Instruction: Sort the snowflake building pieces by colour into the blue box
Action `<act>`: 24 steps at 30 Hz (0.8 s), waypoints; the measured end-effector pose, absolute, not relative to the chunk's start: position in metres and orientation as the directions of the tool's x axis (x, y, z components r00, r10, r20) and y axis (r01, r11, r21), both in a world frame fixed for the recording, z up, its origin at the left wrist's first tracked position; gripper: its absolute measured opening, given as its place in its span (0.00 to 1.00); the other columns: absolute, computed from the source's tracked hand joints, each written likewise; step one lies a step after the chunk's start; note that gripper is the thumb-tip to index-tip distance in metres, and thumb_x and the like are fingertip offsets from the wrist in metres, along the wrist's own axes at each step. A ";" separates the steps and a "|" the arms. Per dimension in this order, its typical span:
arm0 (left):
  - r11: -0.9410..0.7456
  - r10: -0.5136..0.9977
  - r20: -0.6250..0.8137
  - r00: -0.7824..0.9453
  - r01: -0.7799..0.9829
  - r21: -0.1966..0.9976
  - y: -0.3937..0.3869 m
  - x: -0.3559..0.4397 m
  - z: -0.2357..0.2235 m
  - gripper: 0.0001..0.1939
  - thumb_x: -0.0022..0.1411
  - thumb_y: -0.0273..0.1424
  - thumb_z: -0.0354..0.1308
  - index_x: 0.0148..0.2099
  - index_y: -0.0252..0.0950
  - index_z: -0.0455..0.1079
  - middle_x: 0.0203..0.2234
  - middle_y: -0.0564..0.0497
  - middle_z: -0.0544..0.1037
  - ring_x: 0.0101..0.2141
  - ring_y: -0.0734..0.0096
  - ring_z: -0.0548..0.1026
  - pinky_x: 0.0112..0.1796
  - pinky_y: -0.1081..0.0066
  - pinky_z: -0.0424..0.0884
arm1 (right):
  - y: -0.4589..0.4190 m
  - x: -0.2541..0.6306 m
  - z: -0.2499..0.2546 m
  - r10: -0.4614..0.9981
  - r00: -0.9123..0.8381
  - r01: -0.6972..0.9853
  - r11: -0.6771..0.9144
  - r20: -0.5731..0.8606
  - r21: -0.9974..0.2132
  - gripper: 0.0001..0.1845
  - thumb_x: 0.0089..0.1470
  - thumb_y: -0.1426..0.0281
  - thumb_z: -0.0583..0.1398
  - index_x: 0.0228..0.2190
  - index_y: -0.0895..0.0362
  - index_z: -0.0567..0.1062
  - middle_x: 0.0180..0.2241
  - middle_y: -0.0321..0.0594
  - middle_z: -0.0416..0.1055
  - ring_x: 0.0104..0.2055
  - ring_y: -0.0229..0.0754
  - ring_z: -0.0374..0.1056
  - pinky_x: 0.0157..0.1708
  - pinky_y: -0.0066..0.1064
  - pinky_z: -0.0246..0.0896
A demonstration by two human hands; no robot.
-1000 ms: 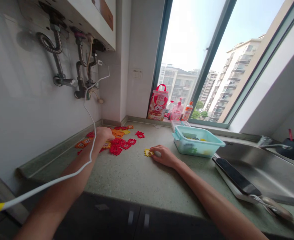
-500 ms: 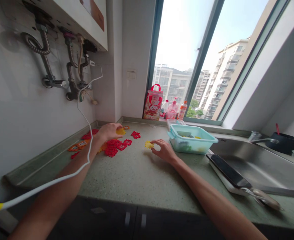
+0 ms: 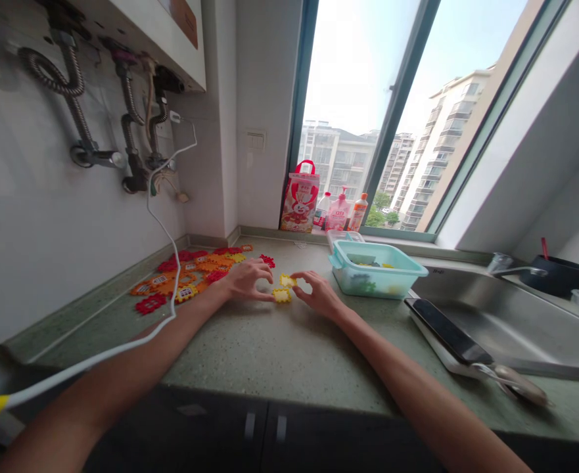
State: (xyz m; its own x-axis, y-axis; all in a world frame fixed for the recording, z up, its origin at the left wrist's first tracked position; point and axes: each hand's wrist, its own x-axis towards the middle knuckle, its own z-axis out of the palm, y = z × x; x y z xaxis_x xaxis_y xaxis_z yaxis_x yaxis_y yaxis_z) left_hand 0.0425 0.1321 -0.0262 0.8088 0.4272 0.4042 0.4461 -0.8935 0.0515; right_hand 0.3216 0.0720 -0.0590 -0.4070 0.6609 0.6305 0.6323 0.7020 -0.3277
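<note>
In the head view, two yellow toothed building pieces are close together over the middle of the counter (image 3: 230, 368). The upper yellow piece (image 3: 286, 280) is between the thumb and index finger of my right hand (image 3: 319, 293). My left hand (image 3: 247, 279) has its thumb at the left edge of the lower yellow piece (image 3: 282, 296). Whether the two pieces touch or interlock, I cannot tell. Left of my left hand lies a spread of red, orange and yellow toothed pieces (image 3: 160, 280), partly covered by my hand and forearm.
A light-blue plastic bin (image 3: 378, 282) holding more pieces stands right of my right hand. Beyond it are a steel sink (image 3: 466, 322) and a phone (image 3: 449, 332). A white cable (image 3: 175, 289) crosses above my left forearm. Bottles (image 3: 337, 211) and a red-handled bag (image 3: 300, 203) line the window.
My left hand has moved right, from the pile to the middle, bringing a yellow piece beside the other one. My right hand has shifted only slightly with its piece.
</note>
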 end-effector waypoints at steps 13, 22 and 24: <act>-0.291 0.912 0.305 0.274 0.957 0.009 0.179 -0.003 -0.042 0.30 0.73 0.49 0.43 0.67 0.40 0.69 0.68 0.39 0.67 0.67 0.48 0.62 0.67 0.43 0.53 | 0.065 0.313 -0.063 0.728 -0.537 0.634 0.682 0.426 -0.365 0.16 0.55 0.62 0.70 0.44 0.52 0.81 0.56 0.50 0.77 0.57 0.53 0.74 0.58 0.46 0.68; -0.307 0.919 0.259 0.299 0.952 -0.010 0.186 -0.014 -0.033 0.16 0.66 0.40 0.55 0.48 0.41 0.80 0.45 0.43 0.84 0.48 0.54 0.80 0.53 0.60 0.71 | 0.061 0.306 -0.059 0.707 -0.550 0.637 0.699 0.445 -0.323 0.07 0.60 0.67 0.67 0.41 0.50 0.83 0.45 0.40 0.81 0.46 0.43 0.78 0.52 0.34 0.69; -0.309 0.918 0.257 0.301 0.951 -0.008 0.186 -0.015 -0.032 0.15 0.66 0.39 0.55 0.46 0.42 0.80 0.43 0.44 0.85 0.44 0.57 0.81 0.49 0.63 0.73 | 0.061 0.306 -0.055 0.687 -0.568 0.655 0.710 0.453 -0.257 0.08 0.59 0.67 0.67 0.42 0.49 0.83 0.46 0.40 0.81 0.47 0.45 0.78 0.52 0.35 0.69</act>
